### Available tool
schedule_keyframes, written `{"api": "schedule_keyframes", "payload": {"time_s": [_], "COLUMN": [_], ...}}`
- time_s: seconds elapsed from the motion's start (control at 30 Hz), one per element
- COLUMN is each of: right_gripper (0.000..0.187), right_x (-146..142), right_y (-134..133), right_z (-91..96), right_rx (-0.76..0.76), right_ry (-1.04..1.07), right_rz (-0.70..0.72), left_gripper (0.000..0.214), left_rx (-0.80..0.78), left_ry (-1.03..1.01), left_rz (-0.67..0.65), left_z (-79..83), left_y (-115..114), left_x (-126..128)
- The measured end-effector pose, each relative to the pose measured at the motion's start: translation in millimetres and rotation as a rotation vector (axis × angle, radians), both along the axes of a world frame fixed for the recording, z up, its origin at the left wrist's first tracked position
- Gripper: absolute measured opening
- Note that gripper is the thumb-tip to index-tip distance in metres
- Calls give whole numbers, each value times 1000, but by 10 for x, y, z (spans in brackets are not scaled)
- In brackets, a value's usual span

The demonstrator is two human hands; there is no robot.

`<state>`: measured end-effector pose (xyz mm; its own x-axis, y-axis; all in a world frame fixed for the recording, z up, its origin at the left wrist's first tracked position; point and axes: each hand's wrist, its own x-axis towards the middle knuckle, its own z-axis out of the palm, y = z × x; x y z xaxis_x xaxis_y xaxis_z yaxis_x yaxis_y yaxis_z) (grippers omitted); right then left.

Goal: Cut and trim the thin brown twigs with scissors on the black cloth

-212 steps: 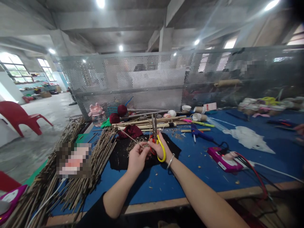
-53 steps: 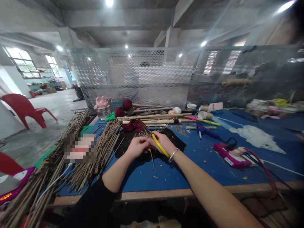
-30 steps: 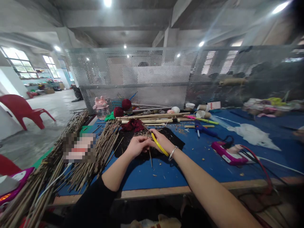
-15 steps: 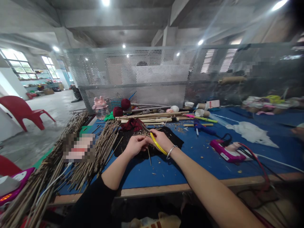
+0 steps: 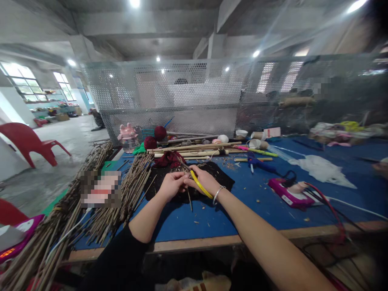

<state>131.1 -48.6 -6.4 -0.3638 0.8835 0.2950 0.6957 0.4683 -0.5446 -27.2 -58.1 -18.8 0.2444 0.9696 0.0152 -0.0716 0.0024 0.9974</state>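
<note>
My left hand (image 5: 172, 186) is closed in a pinch beside my right hand, over a black cloth (image 5: 222, 178) strewn with plant scraps. A thin twig (image 5: 190, 200) pokes out below the fingertips and seems to be between them. My right hand (image 5: 204, 181), with a silver bangle on its wrist, is wrapped round a tool with a curved yellow handle (image 5: 200, 185). The tool's dark front end points up and left; its exact kind is unclear. Just beyond lies a dark red cloth (image 5: 169, 159). A bundle of dry twigs (image 5: 129, 190) lies left of my left hand.
Behind my hands are light wooden sticks (image 5: 188, 154), dark red balls (image 5: 150, 143) and a blue glue gun (image 5: 259, 161). To the right sit a magenta power strip (image 5: 286, 195) with cables and a white plastic bag (image 5: 324, 169). A perforated metal screen (image 5: 206, 91) stands behind.
Both hands have shifted very slightly to the left, with the yellow handle tilting a little. The fingertips still meet at the twig.
</note>
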Motion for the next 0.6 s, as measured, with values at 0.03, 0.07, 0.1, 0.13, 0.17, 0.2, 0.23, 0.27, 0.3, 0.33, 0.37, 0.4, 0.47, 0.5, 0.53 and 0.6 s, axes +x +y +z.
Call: {"api": "schedule_keyframes", "payload": {"time_s": [0.03, 0.07, 0.1, 0.13, 0.17, 0.2, 0.23, 0.27, 0.3, 0.33, 0.37, 0.4, 0.47, 0.5, 0.53, 0.6], "right_gripper": [52, 52, 52, 52, 52, 50, 49, 48, 46, 45, 44, 43, 43, 43, 42, 39], "right_x": [-4, -10, -16, -23, -29, -34, -37, -37, -35, -32, -28, -25, -20, -19, -20, -23], "right_y": [-5, -8, -11, -12, -12, -10, -7, -3, 3, 9, 16, 24, 37, 41, 44, 46], "right_z": [2, 3, 2, -1, -6, -14, -26, -40, -55, -71, -85, -97, -109, -109, -105, -91], "right_rx": [8, 21, 37, 54, 69, 80, 84, 83, 77, 67, 58, 54, 53, 54, 55, 59], "right_ry": [12, 32, 54, 71, 83, 88, 89, 88, 85, 82, 82, 84, 91, 96, 102, 109], "right_rz": [14, 31, 44, 52, 56, 55, 51, 46, 39, 31, 22, 12, 4, 4, 9, 29], "left_gripper": [39, 39, 38, 38, 37, 37, 36, 34, 34, 33, 33, 33, 33, 33, 34, 34], "left_rx": [-1, -2, -2, -1, 2, 7, 13, 18, 23, 26, 28, 29, 25, 20, 15, 7], "left_ry": [12, 22, 29, 34, 38, 43, 48, 49, 48, 45, 42, 39, 36, 35, 34, 32], "left_rz": [-7, -12, -14, -14, -14, -14, -12, -9, -3, 3, 7, 12, 21, 26, 30, 38], "left_z": [-1, -2, -3, -3, -3, -3, -3, -3, -3, -3, -2, -1, -1, -1, -1, -1], "left_y": [-2, -4, -6, -8, -9, -9, -9, -9, -8, -8, -8, -8, -9, -9, -8, -3], "left_x": [3, 5, 7, 8, 9, 8, 8, 7, 6, 5, 5, 7, 10, 12, 14, 14]}}
